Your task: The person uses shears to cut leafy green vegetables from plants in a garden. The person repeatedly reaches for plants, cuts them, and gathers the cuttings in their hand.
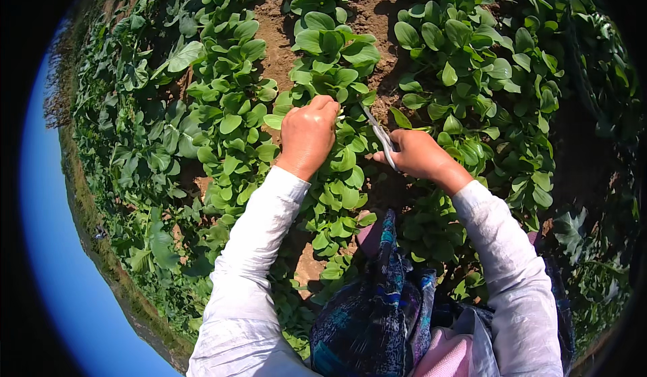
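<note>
My left hand (pixel 309 137) is closed in a fist over the middle row of leafy greens (pixel 323 43). Small pale stem ends (pixel 341 114) poke out by its fingers, and leaves (pixel 275 116) spread from its other side. Most of what it grips is hidden beneath the knuckles. In my right hand (pixel 422 154) is a pair of grey-handled scissors (pixel 381 134), the blades pointing up and left toward the same row. Leaves partly cover the blade tips, so whether they touch a plant cannot be told.
Brown soil (pixel 275 33) runs between the planted rows. More broad-leaved greens (pixel 470 63) grow on the right, and larger lobed-leaf plants (pixel 162 139) on the left. Dark patterned cloth (pixel 364 316) and pink fabric (pixel 445 354) of my clothing hang at the bottom.
</note>
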A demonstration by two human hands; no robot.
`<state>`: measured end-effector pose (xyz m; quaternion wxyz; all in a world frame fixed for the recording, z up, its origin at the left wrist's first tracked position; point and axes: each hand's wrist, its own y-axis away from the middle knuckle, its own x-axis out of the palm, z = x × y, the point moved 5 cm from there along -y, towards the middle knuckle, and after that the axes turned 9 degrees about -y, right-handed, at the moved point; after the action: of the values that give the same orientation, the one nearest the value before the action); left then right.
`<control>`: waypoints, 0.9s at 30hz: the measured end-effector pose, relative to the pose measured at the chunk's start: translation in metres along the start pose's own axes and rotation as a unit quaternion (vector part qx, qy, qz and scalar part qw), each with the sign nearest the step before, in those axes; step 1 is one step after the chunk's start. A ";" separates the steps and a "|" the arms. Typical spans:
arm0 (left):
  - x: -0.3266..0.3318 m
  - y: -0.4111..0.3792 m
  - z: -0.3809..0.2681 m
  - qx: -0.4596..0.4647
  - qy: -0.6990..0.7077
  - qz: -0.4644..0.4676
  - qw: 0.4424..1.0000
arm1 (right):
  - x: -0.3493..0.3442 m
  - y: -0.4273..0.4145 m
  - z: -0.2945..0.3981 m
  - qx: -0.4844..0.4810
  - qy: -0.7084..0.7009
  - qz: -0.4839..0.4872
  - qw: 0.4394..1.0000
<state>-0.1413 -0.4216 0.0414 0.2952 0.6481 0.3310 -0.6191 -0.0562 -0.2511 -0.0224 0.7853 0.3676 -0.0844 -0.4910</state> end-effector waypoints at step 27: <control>0.063 -0.012 -0.008 0.060 -0.361 0.178 0.913 | 0.020 0.035 -0.013 -0.007 -0.028 -0.017 0.999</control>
<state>-0.1452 -0.4036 -0.0209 0.4603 0.4448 0.0436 -0.7670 -0.0156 -0.2525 -0.0130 0.7764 0.3496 -0.0970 -0.5154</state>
